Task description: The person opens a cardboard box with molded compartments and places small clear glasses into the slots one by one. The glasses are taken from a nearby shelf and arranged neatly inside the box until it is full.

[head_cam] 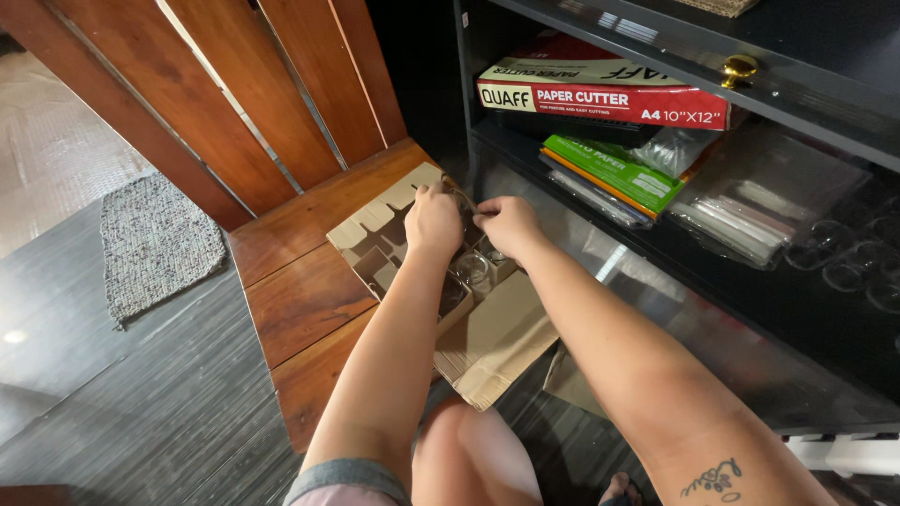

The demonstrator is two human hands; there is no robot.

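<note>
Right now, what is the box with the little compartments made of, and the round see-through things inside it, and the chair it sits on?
The box looks like plain brown cardboard: matte, with folded flaps and notched dividers. The round things seem to be clear glass, maybe plastic: you see through them and the rims glint. The chair looks like reddish-brown wood with a smooth sheen: grain lines show on the planks.

Left hand [432,221] covers the glasses [472,270] at the box's [487,333] twelve o'clock end; its fingers curl out of sight. What the right hand [509,225] pinches is too small to tell. Both arms run off at six o'clock, and the wooden chair [300,281] back is cut at twelve.
</note>
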